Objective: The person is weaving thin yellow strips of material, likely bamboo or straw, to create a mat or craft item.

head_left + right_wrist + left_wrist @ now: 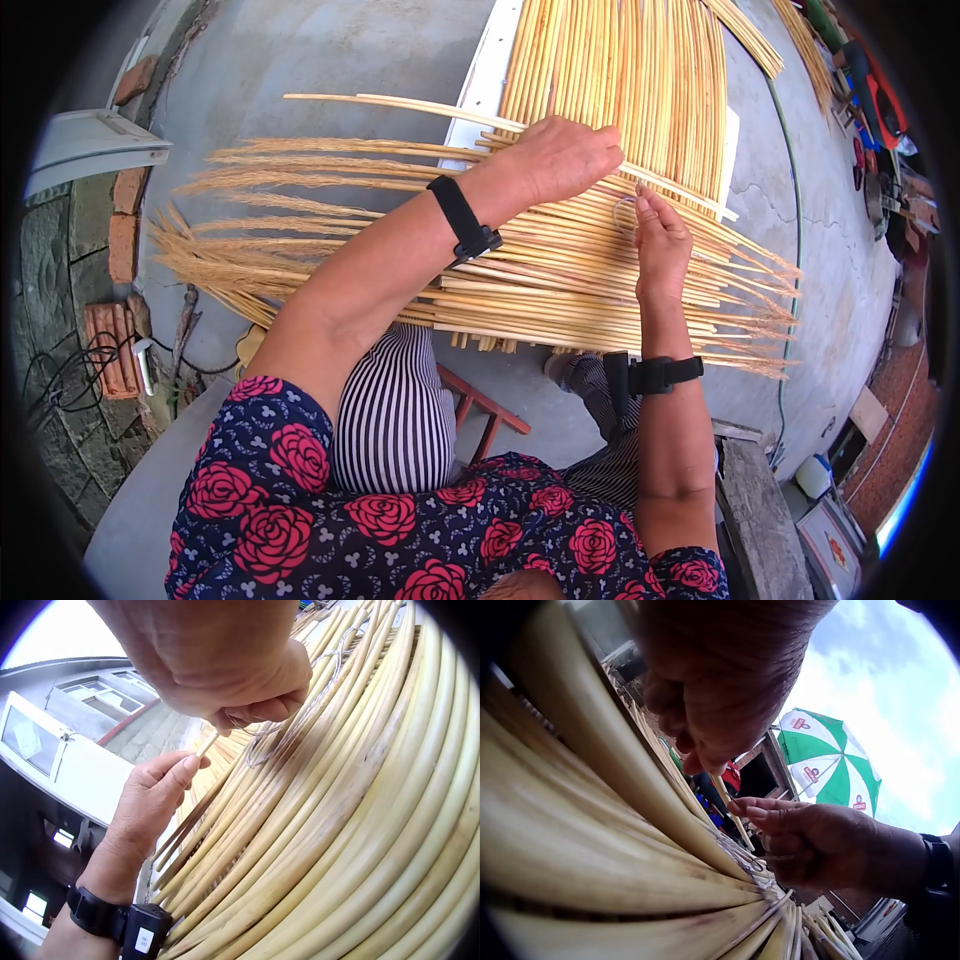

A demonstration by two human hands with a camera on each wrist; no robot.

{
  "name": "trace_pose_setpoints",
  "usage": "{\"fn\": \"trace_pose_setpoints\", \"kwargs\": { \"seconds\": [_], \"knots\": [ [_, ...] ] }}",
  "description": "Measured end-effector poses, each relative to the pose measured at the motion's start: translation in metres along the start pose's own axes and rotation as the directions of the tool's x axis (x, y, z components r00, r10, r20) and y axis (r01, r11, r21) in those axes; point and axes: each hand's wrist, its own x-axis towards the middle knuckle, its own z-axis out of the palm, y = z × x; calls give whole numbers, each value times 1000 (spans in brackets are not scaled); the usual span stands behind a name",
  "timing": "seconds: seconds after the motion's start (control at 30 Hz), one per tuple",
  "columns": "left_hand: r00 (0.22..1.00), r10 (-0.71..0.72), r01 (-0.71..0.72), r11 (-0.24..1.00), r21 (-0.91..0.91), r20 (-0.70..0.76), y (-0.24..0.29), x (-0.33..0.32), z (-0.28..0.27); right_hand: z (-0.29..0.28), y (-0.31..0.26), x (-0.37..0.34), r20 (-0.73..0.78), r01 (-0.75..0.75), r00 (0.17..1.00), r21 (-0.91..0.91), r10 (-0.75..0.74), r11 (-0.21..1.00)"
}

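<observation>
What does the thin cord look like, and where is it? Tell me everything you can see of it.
The thin cord is whitish, seemingly several fine strands running together. It hangs slack in loose loops, part of it lying across the long yellowish stalks. The right hand pinches it in its fingers. Its exact material and its ends cannot be made out.

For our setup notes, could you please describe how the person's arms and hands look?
The left hand and right hand are ungloved. The short left sleeve and right sleeve are dark blue with pinkish-red roses. The left wrist strap is black, carrying a black box with a white label; the right wrist strap is black too, with a dark block.
</observation>
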Motion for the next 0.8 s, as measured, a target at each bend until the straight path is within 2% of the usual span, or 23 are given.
{"fn": "trace_pose_setpoints", "kwargs": {
  "seconds": [0.23, 0.33, 0.43, 0.53, 0.67, 0.77, 0.8],
  "knots": [
    [1000, 4, -4, 1000, -25, 1, 6, -3, -6, 0, -8, -1, 27, -12, 1000, 4, 11, 1000],
    [1000, -16, 16, 1000, -2, -11, 6, -4, -8, 0, -8, 0, 42, -19, 999, 78, 15, 997],
    [1000, 30, -30, 1000, -8, -11, 10, -3, -10, 2, -13, -2, 31, -75, 997, 126, 72, 989],
    [999, 27, -28, 1000, -11, -40, 12, -6, -12, -1, -15, 4, 83, -122, 990, 134, 112, 983],
    [999, 42, -42, 999, -5, -24, 17, -8, -12, -4, -18, 6, 125, -302, 951, 192, 282, 934],
    [999, 37, -38, 999, 33, 14, 25, -11, -13, -11, -18, 11, 262, -483, 871, 291, 416, 826],
    [999, 48, -47, 998, 35, -11, 24, -8, -14, -13, -20, 14, 282, -499, 861, 304, 423, 812]
  ]
}}
